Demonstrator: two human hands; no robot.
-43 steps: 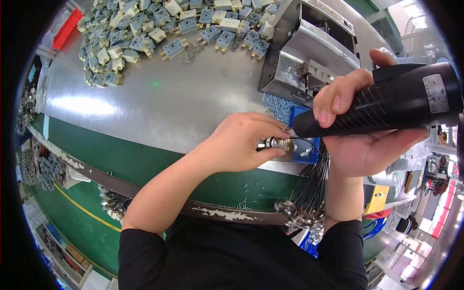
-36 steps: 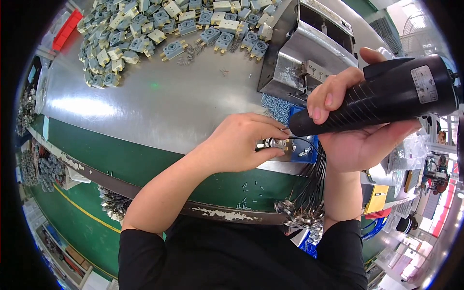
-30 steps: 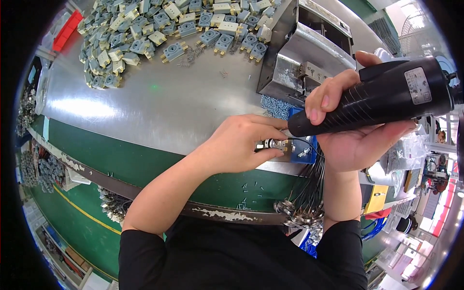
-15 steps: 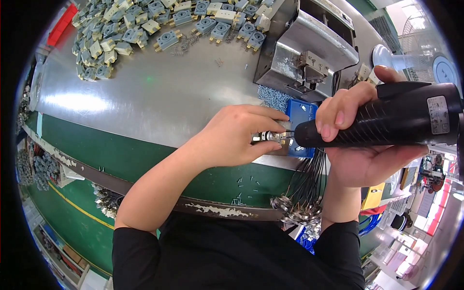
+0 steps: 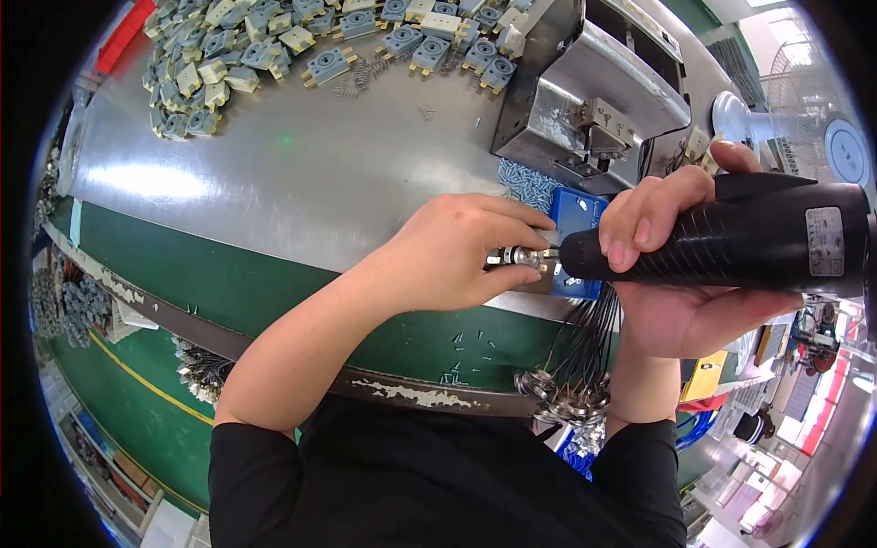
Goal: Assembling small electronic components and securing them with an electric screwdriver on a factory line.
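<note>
My right hand (image 5: 662,265) is wrapped round a black electric screwdriver (image 5: 731,228), held level with its nose toward the left. The screwdriver's thin bit reaches a small metal-and-white cylindrical part (image 5: 517,257), though the exact contact point is too small to make out. Thumb and fingers of my left hand (image 5: 466,248) pinch that part from both sides and hide some of it. Just beyond the fingertips lies a blue plastic tray (image 5: 574,216) with a few small pieces in it. A heap of small screws (image 5: 528,184) lies beside the tray.
Grey and cream switch-like blocks (image 5: 228,59) are piled at the far left, with loose springs (image 5: 359,75) nearby. A metal fixture (image 5: 594,87) stands behind the tray. Black wires with round metal ends (image 5: 571,384) hang over the near table edge, beside scattered screws (image 5: 470,352).
The whole view has shifted slightly, so the table things appear a little farther right. Both hands keep the same grip, and the screwdriver stays at the small part.
</note>
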